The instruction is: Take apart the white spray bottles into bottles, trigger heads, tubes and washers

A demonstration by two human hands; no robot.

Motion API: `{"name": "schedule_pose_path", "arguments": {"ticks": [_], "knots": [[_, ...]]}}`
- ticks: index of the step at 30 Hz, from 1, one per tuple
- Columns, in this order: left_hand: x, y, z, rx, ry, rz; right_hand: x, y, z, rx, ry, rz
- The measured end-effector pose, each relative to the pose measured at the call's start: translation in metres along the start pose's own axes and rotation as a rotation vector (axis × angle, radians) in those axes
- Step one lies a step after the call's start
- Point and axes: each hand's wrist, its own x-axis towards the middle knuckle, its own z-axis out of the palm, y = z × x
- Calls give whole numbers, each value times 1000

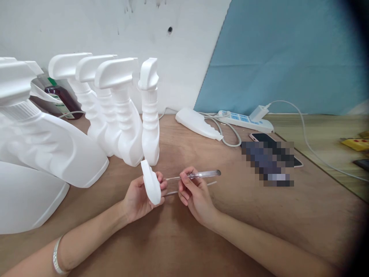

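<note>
Holding a white sprayer head in left hand, low over the wooden table; pinching a clear tube in right hand. Probably mid-fitting tube to head; next likely needs lining up its end. Behind: spray bottles.

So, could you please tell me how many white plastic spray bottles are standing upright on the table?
5 at least: four white plastic spray bottles in a row at and, plus a larger one at the left edge. More may be hidden beyond the frame.
</note>
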Motion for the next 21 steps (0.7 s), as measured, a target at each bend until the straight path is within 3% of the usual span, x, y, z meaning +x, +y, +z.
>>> {"name": "schedule_pose_path", "arguments": {"ticks": [3,9,12,16,19,21], "knots": [[0,-2,-1,-4,47,25,0,-1,0,0,1,-4],[-1,-3,-1,110,-34,68,0,4,-3,16,-4,-62],[-1,-6,2,272,39,167,0,5,-3,11,0,-80],[-3,-17,5,700,124,530,-1,2,-2,-2,-5,-83],[-8,-26,6,1060,40,849,-3,1,-2,-11,-71,-95],[-10,-30,5,1212,-32,982,-3,1,-3,-21,-122,-89]]}}
